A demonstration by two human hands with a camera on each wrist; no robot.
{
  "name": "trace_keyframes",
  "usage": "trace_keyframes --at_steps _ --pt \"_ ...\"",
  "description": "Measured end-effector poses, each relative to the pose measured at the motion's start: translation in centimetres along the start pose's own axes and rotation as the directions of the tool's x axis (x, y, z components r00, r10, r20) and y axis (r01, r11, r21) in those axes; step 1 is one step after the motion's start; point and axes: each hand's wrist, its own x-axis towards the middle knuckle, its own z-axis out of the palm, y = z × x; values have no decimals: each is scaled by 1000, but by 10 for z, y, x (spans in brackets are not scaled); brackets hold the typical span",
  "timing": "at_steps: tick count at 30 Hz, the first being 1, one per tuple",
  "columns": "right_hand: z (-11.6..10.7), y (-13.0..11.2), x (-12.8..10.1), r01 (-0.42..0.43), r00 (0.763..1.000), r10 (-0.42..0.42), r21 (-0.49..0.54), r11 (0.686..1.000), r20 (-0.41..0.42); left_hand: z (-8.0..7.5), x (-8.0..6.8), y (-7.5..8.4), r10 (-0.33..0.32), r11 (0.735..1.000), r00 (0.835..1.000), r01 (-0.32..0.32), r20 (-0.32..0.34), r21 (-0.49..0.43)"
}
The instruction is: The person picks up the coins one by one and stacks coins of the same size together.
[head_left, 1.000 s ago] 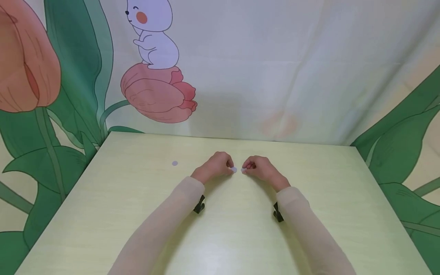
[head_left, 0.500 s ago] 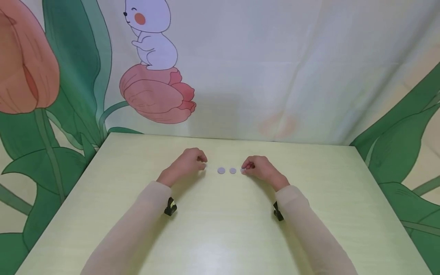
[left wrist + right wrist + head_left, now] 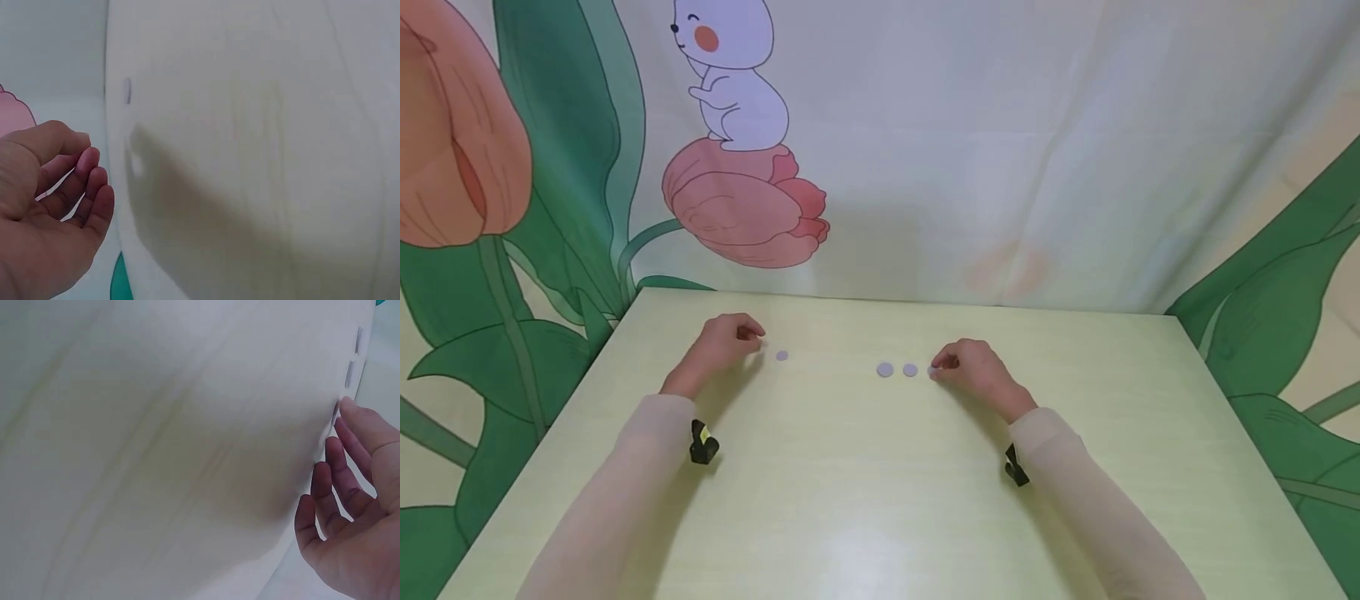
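Small flat pale lilac discs lie on the table. Two, a left disc (image 3: 885,369) and a middle disc (image 3: 910,370), form a row that ends at a third disc (image 3: 933,372) under my right fingertips. My right hand (image 3: 976,371) pinches this third disc at its edge, thumb and forefinger meeting there; the other fingers of the right hand (image 3: 359,500) are loosely bent. Farther left is a lone disc (image 3: 782,356). Just left of it hovers my left hand (image 3: 722,343), fingers loosely curved. In the left wrist view, nothing shows between the left hand's (image 3: 56,187) fingers.
The pale yellow table (image 3: 850,467) runs back to a hanging cloth (image 3: 940,167) printed with tulips and a white animal. Each wrist wears a black device, the left device (image 3: 703,443) and the right device (image 3: 1017,467), below light sleeves.
My left hand has let go of the middle disc and swept left across the table to the lone disc's far side. The right hand stays at its disc, nearly still.
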Motion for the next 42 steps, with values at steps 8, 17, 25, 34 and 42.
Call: trace_keyframes --at_steps 8,17,25,34,42 --pt "-3 -1 -2 6 1000 -6 37 999 1 9 -4 -3 40 999 996 -40 81 -11" --pt "-2 0 0 -3 1000 2 41 999 21 19 1 -5 8 999 999 -5 53 -47" --pt "-4 -2 -3 21 1000 -21 69 997 -9 23 5 -1 -30 998 999 31 13 -47" --pt "-5 -3 -2 34 999 -33 69 997 -9 25 3 -3 -52 997 999 52 4 -54" --pt "-6 -3 -3 25 1000 -25 67 997 5 26 3 1 -37 999 999 37 12 -38"
